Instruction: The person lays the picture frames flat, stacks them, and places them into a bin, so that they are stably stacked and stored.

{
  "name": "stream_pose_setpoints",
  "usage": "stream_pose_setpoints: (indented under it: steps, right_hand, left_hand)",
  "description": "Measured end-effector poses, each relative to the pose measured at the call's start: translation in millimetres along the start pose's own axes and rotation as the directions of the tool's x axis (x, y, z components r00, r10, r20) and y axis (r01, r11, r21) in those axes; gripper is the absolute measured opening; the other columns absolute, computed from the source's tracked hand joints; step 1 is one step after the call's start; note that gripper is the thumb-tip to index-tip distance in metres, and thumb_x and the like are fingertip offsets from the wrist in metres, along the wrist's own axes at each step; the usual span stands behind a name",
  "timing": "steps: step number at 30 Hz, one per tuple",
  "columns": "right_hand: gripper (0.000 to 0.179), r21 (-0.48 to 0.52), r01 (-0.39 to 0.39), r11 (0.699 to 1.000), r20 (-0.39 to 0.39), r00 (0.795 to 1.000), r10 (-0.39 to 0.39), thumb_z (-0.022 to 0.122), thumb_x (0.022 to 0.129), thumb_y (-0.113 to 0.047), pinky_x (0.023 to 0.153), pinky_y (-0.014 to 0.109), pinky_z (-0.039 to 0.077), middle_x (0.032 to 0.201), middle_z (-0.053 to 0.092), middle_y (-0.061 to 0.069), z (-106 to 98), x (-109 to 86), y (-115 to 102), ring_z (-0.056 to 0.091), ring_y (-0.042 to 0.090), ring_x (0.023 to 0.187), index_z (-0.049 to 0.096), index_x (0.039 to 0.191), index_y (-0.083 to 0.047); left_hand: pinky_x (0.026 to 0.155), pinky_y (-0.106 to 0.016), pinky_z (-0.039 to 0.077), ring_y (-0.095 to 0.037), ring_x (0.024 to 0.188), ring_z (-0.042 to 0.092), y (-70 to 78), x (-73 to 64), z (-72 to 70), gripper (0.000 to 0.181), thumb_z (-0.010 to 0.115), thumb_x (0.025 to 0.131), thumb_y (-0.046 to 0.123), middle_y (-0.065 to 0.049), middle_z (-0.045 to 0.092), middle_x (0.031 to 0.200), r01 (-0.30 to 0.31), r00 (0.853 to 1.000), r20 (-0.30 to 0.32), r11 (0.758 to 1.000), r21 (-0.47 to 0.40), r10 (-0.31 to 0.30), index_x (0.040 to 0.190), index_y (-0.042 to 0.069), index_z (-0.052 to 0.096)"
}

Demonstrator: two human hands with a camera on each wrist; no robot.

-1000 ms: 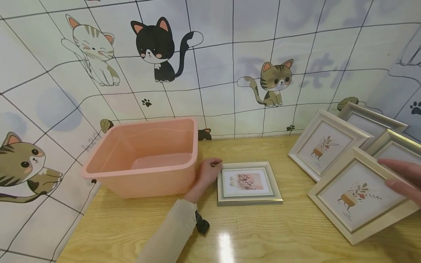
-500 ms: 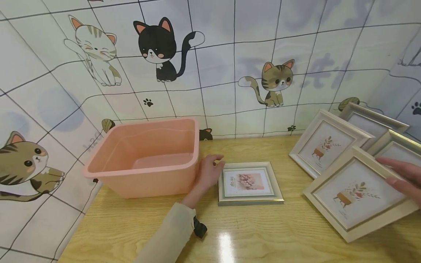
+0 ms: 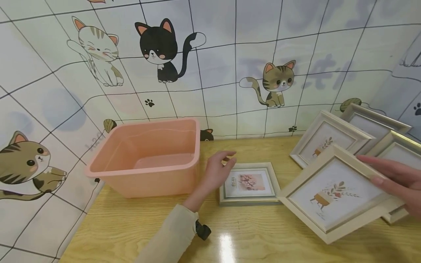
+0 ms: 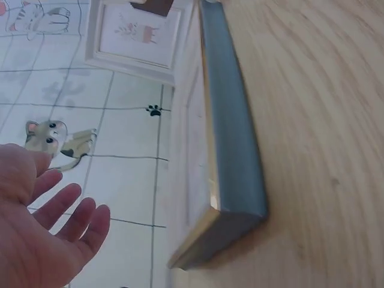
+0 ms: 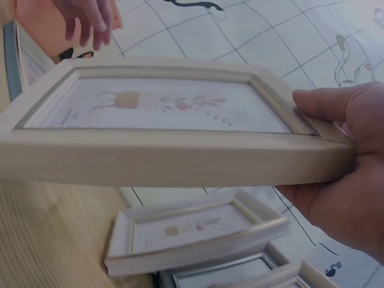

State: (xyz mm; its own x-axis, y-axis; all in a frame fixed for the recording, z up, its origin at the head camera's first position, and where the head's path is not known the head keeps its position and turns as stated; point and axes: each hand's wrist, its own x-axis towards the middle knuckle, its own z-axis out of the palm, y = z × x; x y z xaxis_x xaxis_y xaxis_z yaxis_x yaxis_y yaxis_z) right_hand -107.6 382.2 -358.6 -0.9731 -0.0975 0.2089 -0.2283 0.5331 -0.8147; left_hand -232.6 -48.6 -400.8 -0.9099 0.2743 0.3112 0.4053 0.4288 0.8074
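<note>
My right hand (image 3: 394, 180) grips the right edge of a cream picture frame (image 3: 332, 195) printed with a plant in an orange pot. In the right wrist view the thumb lies on top of that frame's border, and the other fingers are underneath. My left hand (image 3: 220, 170) has loosely bent fingers and holds nothing. It hovers over the left edge of a smaller silver-green picture frame (image 3: 251, 182) with a pink flower print, which lies flat on the table. The left wrist view shows the fingers (image 4: 72, 216) apart from this frame's side.
A pink plastic tub (image 3: 144, 182) stands left of my left hand, its inside bare. Several more picture frames (image 3: 329, 131) lean together at the right against the cat-patterned wall covering (image 3: 220, 73). All rest on a wooden table (image 3: 256, 233).
My right hand has carried the cream picture frame left, toward the flat one. My left hand has lifted from beside the flat frame and shifted slightly right over its edge.
</note>
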Motion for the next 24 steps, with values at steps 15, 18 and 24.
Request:
stream_pose_setpoints:
  steps: [15,18,24]
  right_hand:
    - [0.056,0.546,0.086,0.834,0.153,0.968,-0.200,0.040,0.103,0.017,0.073,0.036,0.061,0.142,0.061,-0.004,55,32.6,-49,0.071,0.018,0.104,0.046,0.154,-0.005]
    - [0.056,0.600,0.116,0.792,0.179,0.945,-0.274,0.037,0.102,0.018,0.074,0.038,0.061,0.143,0.060,0.000,67,41.8,-54,0.071,0.020,0.106,0.046,0.153,-0.004]
    - [0.057,0.700,0.137,0.701,0.210,0.899,-0.385,0.033,0.103,0.018,0.074,0.041,0.061,0.142,0.061,0.006,85,48.1,-52,0.070,0.024,0.108,0.046,0.154,-0.005]
  left_hand:
    - [0.101,-0.032,0.050,-0.020,0.126,0.061,50.3,-1.2,0.2,0.037,0.052,0.108,0.014,-0.013,0.063,0.139,-0.185,0.959,0.126,0.896,-0.404,0.255,0.142,0.003,0.058]
    - [0.107,-0.038,0.046,-0.029,0.134,0.054,59.0,1.0,1.1,0.044,0.043,0.111,0.014,-0.019,0.052,0.149,-0.222,0.913,0.205,0.851,-0.476,0.353,0.152,0.001,0.044]
    - [0.098,-0.037,0.053,-0.026,0.134,0.052,72.4,0.3,2.2,0.050,0.036,0.111,0.012,-0.022,0.040,0.158,-0.208,0.853,0.298,0.803,-0.558,0.428,0.160,0.005,0.027]
